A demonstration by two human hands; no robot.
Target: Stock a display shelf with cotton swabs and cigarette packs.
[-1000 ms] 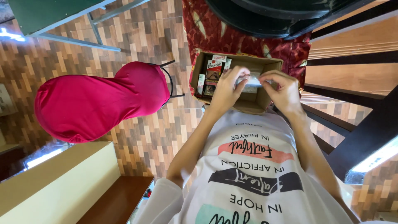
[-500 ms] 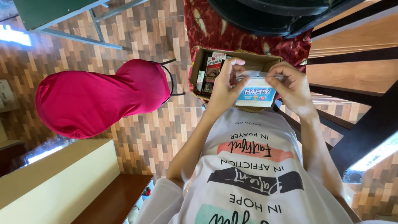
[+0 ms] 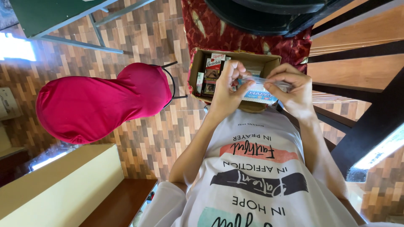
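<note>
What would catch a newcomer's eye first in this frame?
Most likely the big bright pink cloth-covered shape at left, over the wood-patterned floor. Next, at top centre, the left hand and right hand hold a small blue and white packet between them above an open cardboard box of small packs, with the white printed shirt filling the lower middle.
</note>
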